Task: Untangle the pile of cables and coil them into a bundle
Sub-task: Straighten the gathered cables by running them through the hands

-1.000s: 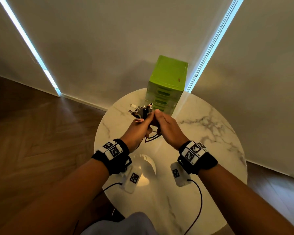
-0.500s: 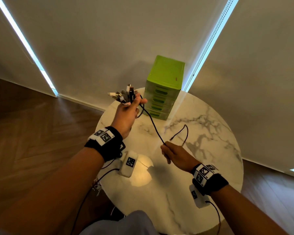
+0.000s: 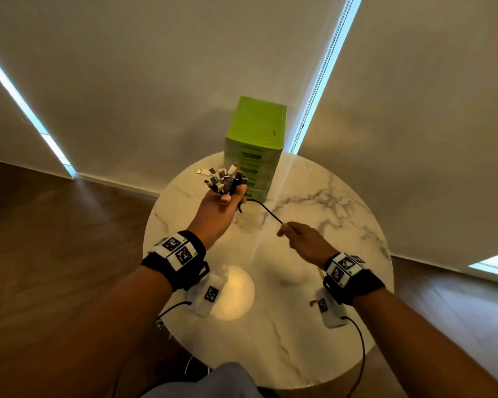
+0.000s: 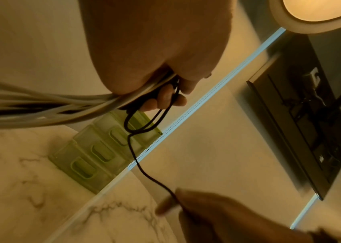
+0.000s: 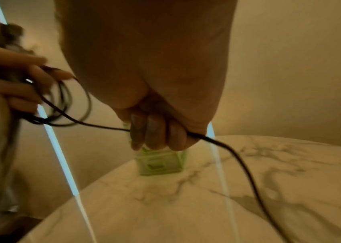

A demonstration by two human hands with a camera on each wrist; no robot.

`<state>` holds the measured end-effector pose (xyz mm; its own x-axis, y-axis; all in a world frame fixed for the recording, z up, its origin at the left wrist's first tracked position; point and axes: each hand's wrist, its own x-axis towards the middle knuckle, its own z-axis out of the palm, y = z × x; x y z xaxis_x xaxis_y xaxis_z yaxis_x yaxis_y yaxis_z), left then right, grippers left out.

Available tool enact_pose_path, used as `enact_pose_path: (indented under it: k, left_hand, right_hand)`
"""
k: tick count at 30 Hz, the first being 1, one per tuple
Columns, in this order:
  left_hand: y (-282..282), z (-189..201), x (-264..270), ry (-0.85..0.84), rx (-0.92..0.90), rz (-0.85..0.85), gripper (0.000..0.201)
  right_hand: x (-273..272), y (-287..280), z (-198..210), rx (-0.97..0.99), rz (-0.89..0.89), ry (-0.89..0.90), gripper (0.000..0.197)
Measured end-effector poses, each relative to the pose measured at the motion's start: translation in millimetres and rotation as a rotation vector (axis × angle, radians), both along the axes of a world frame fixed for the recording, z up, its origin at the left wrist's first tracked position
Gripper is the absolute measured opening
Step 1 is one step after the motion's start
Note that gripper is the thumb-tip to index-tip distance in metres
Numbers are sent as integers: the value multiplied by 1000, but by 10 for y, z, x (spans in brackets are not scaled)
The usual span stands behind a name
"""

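– Above the marble table [image 3: 285, 326], what's the right hand [image 3: 306, 244] doing?
– Fingers [image 5: 157, 131] curling round the black cable [image 3: 266, 211], gripping it; the slack is trailing down past the fist toward the tabletop.
– And the left hand [image 3: 217, 215]?
– Holding up the cable bundle [image 3: 223, 180], fist closed on it, plugs fanning out on top, white cords [image 4: 40, 105] hanging below. Black cable is running between both hands.
– Farther back?
– Green drawer unit [image 3: 256, 139] standing at the table's far edge.

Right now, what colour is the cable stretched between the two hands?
Black. The cable shows best in the right wrist view, running from the left hand to the right hand.
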<state>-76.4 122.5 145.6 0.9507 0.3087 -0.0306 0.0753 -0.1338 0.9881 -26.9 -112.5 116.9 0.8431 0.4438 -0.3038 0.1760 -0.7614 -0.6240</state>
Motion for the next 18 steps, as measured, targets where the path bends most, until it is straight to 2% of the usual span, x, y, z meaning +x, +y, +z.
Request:
enact_pose_path:
  k: [4, 6, 9, 11, 13, 16, 18]
  left_hand:
    - [-59, 21, -62, 84, 163, -57, 36]
    - [-29, -8, -86, 126, 97, -53, 39]
    - [72, 12, -162, 102, -164, 6, 40]
    - [178, 98, -224, 87, -274, 23, 46]
    - [316, 166, -276, 112, -277, -19, 48]
    - [522, 189, -365, 192, -228, -128, 31]
    - [655, 169, -440, 192, -245, -85, 20]
  right_hand:
    - [-152, 428, 218, 255, -22, 16, 31]
    - [-227, 574, 338, 374, 4, 62, 30]
    - [-316, 710, 480, 422, 145, 102, 31]
    - [-373, 801, 535, 452, 259, 122, 31]
    - [-413, 908, 549, 492, 330, 108, 28]
    - [-416, 1101, 508, 499, 397, 57, 27]
    - [-418, 1249, 445, 456, 511, 36, 26]
